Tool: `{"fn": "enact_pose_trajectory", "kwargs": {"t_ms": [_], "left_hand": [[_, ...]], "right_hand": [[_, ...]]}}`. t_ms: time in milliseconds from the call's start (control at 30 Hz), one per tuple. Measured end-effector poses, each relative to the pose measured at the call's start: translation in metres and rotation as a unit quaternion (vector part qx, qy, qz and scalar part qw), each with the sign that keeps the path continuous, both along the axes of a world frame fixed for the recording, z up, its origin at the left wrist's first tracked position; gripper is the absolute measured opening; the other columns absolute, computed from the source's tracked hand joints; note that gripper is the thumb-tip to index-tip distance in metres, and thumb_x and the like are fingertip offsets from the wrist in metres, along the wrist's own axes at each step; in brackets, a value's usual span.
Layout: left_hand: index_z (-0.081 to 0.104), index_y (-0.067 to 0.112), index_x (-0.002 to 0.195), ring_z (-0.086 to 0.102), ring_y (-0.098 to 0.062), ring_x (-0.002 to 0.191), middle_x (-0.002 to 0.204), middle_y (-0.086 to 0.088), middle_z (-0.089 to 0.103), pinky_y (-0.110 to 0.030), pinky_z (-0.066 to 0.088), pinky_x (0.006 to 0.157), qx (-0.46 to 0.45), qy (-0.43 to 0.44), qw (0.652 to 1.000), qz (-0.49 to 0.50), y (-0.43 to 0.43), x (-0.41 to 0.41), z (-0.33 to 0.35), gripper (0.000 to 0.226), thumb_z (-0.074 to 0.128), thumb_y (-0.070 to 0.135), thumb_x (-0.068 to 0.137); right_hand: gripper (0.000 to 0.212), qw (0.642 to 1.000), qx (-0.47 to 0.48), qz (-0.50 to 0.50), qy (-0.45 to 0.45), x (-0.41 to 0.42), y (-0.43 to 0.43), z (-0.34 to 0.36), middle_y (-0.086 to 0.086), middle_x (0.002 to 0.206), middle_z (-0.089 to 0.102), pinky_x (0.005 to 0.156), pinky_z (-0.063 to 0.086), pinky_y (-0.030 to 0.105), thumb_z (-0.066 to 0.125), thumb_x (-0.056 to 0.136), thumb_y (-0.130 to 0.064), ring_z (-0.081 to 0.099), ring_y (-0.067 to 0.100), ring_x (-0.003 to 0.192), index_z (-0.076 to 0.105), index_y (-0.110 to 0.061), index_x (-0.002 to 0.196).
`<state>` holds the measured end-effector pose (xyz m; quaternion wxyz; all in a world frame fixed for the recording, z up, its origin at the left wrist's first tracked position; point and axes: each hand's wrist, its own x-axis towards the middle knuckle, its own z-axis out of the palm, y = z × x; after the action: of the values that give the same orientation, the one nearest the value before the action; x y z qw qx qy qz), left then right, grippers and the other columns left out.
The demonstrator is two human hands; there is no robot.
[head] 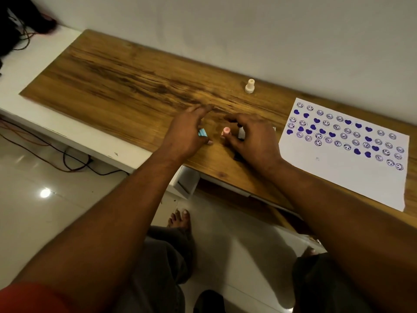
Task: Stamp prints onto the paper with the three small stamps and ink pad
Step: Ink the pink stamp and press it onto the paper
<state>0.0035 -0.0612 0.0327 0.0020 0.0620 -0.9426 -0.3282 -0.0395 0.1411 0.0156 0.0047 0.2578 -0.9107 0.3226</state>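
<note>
The left hand (187,132) lies flat with its fingers stretched forward and blurred and its thumb set apart, while the right hand (252,138) has its fingers curled down over the ink pad (241,132); whether they actually grip it I cannot tell. There are two hands, one sheet, one pad and three stamps. The largest thing is the wooden tabletop (117,71), which rests on a white ledge (74,134) against a plain white wall (248,28). Glossy pale floor tiles (45,211) lie below, and red and black cables (67,163) trail under the ledge. The paper (352,177) lies on the right end of the tabletop, its far half filled with rows of purple hearts and smiley faces. Both hands are left of the paper, the right one just beside its left edge. The ink pad, dark and white, is mostly hidden under that hand, also just left of the paper. The cream stamp (250,86) stands upright beyond the paper's far left corner, near the wall and well apart from both hands. The pink stamp (226,131) stands upright further left of the paper, between the two hands, by the right thumb. The blue stamp (202,133) is furthest left of the paper, in the gap between the left thumb and fingers.
</note>
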Motion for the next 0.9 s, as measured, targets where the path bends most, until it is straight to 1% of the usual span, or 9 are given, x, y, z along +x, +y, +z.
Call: {"fn": "enact_pose_trajectory", "kwargs": {"t_ms": [67, 167, 267, 333, 433, 533, 600, 700, 900], "left_hand": [[0.022, 0.034, 0.166, 0.045, -0.029, 0.146, 0.174, -0.005, 0.016, -0.048, 0.053, 0.106, -0.033, 0.026, 0.999, -0.032, 0.006, 0.000, 0.008, 0.114, 0.091, 0.015, 0.077], [0.002, 0.037, 0.167, 0.047, -0.030, 0.143, 0.175, -0.007, -0.014, -0.041, 0.062, 0.086, -0.058, 0.118, 0.988, -0.082, 0.015, 0.002, 0.020, 0.122, 0.088, 0.016, 0.082], [-0.002, 0.034, 0.166, 0.058, -0.022, 0.130, 0.172, -0.014, -0.023, -0.029, 0.061, 0.062, -0.079, 0.175, 0.974, -0.119, 0.021, 0.004, 0.030, 0.128, 0.087, 0.005, 0.079], [-0.001, 0.032, 0.166, 0.059, -0.019, 0.129, 0.171, -0.017, -0.024, -0.027, 0.060, 0.060, -0.090, 0.181, 0.969, -0.145, 0.022, 0.005, 0.034, 0.131, 0.088, -0.001, 0.076], [0.003, 0.030, 0.167, 0.058, -0.018, 0.131, 0.171, -0.020, -0.020, -0.022, 0.059, 0.063, -0.108, 0.201, 0.960, -0.165, 0.022, 0.006, 0.035, 0.129, 0.089, 0.002, 0.075], [0.012, 0.026, 0.167, 0.052, -0.019, 0.138, 0.172, -0.023, -0.011, -0.007, 0.046, 0.071, -0.115, 0.239, 0.952, -0.154, 0.022, 0.006, 0.036, 0.117, 0.087, 0.009, 0.079], [0.018, 0.022, 0.166, 0.045, -0.022, 0.145, 0.172, -0.024, -0.006, -0.014, 0.053, 0.078, -0.122, 0.255, 0.951, -0.124, 0.019, 0.004, 0.035, 0.113, 0.088, 0.011, 0.079], [0.023, 0.018, 0.166, 0.043, -0.027, 0.146, 0.172, -0.025, -0.003, -0.039, 0.060, 0.089, -0.130, 0.242, 0.959, -0.073, 0.011, 0.005, 0.030, 0.113, 0.091, 0.019, 0.076], [0.030, 0.021, 0.164, 0.038, -0.027, 0.151, 0.173, -0.022, -0.002, -0.039, 0.051, 0.107, -0.142, 0.195, 0.970, -0.016, 0.003, 0.005, 0.011, 0.105, 0.090, 0.026, 0.079]], "right_hand": [[0.040, 1.000, 0.010, 0.013, 0.022, -0.001, -0.002, 0.007, -0.007, 0.133, 0.071, 0.107, 0.049, 0.048, 0.067, 0.099, -0.045, 0.062, 0.016, 0.123, 0.066, -0.031, 0.137], [0.040, 0.998, 0.016, 0.037, 0.038, 0.001, -0.011, 0.017, -0.008, 0.129, 0.073, 0.106, 0.045, 0.048, 0.064, 0.100, -0.046, 0.062, 0.017, 0.121, 0.067, -0.028, 0.136], [0.039, 0.998, 0.012, 0.062, 0.026, 0.002, -0.017, 0.025, -0.004, 0.124, 0.075, 0.105, 0.043, 0.048, 0.063, 0.102, -0.042, 0.063, 0.019, 0.117, 0.067, -0.024, 0.136], [0.034, 0.996, -0.005, 0.085, 0.016, 0.000, -0.018, 0.029, -0.002, 0.118, 0.076, 0.100, 0.048, 0.043, 0.066, 0.101, -0.036, 0.066, 0.017, 0.109, 0.069, -0.023, 0.132], [0.030, 0.994, -0.029, 0.108, -0.022, -0.008, -0.015, 0.033, -0.008, 0.111, 0.073, 0.081, 0.043, 0.015, 0.071, 0.099, -0.030, 0.062, 0.001, 0.092, 0.072, -0.018, 0.127], [0.031, 0.991, -0.040, 0.112, -0.061, -0.018, -0.011, 0.037, -0.020, 0.103, 0.068, 0.074, 0.040, 0.002, 0.072, 0.099, -0.027, 0.064, -0.009, 0.085, 0.072, -0.018, 0.128], [0.033, 0.991, -0.054, 0.099, -0.067, -0.025, -0.009, 0.039, -0.014, 0.115, 0.072, 0.081, 0.044, 0.002, 0.073, 0.098, -0.023, 0.067, -0.003, 0.095, 0.072, -0.019, 0.132], [0.034, 0.992, -0.078, 0.054, -0.078, -0.037, -0.007, 0.035, -0.003, 0.126, 0.074, 0.093, 0.054, 0.023, 0.073, 0.098, -0.018, 0.067, 0.011, 0.110, 0.072, -0.019, 0.132], [0.027, 0.995, -0.033, 0.016, -0.091, -0.054, -0.004, 0.007, -0.007, 0.117, 0.074, 0.086, 0.051, 0.019, 0.075, 0.096, -0.014, 0.068, 0.010, 0.105, 0.072, -0.025, 0.121]]}}
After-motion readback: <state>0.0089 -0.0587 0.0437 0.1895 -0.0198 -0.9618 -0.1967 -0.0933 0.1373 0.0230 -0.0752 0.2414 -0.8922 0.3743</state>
